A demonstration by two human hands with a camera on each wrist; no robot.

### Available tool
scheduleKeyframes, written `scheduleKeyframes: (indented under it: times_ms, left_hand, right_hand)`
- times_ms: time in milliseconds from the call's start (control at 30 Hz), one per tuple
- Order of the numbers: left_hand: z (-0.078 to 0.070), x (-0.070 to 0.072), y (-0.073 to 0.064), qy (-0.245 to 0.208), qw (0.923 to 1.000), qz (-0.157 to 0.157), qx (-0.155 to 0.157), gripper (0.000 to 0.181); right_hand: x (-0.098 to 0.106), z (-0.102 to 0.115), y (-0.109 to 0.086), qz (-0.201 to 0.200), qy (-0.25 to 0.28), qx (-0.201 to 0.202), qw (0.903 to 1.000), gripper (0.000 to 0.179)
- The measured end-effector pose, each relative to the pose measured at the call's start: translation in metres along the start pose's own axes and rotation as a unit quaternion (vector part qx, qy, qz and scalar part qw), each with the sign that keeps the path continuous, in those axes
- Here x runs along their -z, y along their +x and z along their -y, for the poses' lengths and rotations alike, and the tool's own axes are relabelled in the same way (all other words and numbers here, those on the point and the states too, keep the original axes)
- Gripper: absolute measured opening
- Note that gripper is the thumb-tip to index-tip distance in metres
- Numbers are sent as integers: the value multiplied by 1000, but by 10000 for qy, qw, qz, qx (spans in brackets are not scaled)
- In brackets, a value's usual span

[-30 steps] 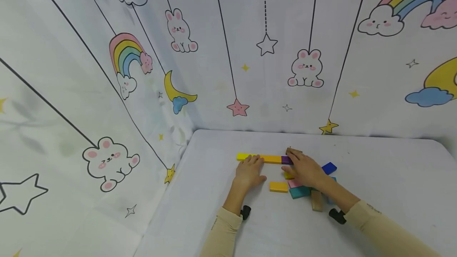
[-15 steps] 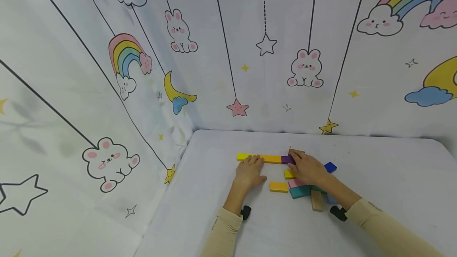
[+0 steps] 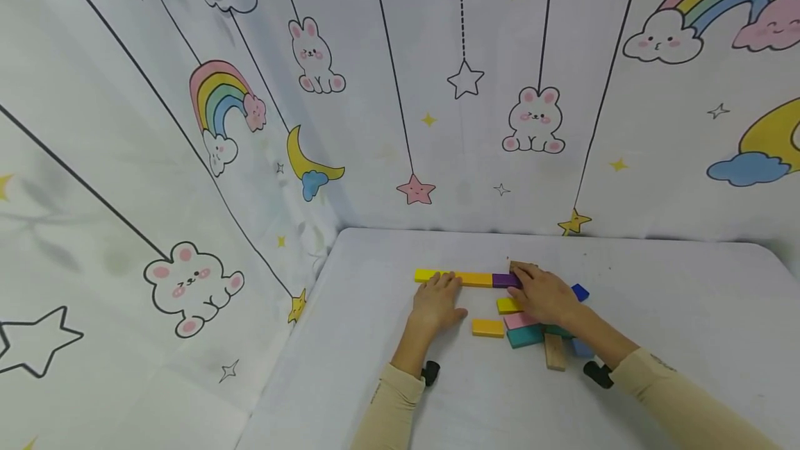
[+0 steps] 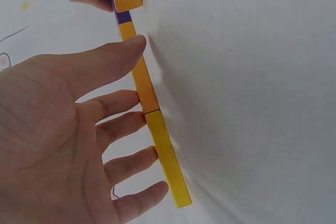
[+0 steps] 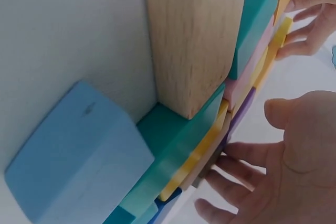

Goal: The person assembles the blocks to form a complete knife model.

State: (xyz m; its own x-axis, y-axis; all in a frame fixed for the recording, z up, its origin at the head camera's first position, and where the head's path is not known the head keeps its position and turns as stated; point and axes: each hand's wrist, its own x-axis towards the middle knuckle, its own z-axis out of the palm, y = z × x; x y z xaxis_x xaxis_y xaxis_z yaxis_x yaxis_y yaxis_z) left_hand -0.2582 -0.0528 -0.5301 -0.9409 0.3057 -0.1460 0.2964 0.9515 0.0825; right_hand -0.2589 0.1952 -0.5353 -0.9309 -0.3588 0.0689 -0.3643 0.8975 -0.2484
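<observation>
A yellow block (image 3: pixel 427 275), an orange block (image 3: pixel 476 280) and a purple block (image 3: pixel 504 280) stand end to end in a row. My left hand (image 3: pixel 435 303) has its fingers spread and nearly straight along the row; in the left wrist view its fingertips touch the side of the yellow block (image 4: pixel 168 158) and the orange one. Behind the purple end lies a wooden block (image 3: pixel 515 265), with fingers of my right hand (image 3: pixel 546 296) reaching over it. In the right wrist view that hand's fingertips touch the blocks at the far side, while its thumb (image 5: pixel 275 113) stays apart.
Near the right hand is a loose cluster: a teal block (image 3: pixel 523 336), a pink block (image 3: pixel 517 321), a wooden block (image 3: pixel 554 353), a light blue block (image 3: pixel 583 348) and a dark blue block (image 3: pixel 580 292). A yellow-orange block (image 3: pixel 487 328) lies left of it.
My right hand has shifted slightly right, and the wooden block behind the row has moved right with it. More of the purple block shows. My left hand has stayed in place.
</observation>
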Motion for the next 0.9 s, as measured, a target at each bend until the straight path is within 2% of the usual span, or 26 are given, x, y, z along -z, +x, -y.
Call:
scheduleKeyframes:
  times_ms: [200, 533, 900]
  left_hand:
    - [0, -3, 2, 54, 10000, 6, 35, 70]
    - [-1, 2, -3, 36, 9999, -149, -68, 70]
    - [-1, -2, -2, -138, 9997, -161, -76, 69]
  right_hand:
    - [2, -4, -1, -24, 38, 1, 10000, 58]
    - [4, -14, -5, -78, -10, 138, 9999, 55]
    - [7, -20, -15, -257, -105, 251, 9993, 52]
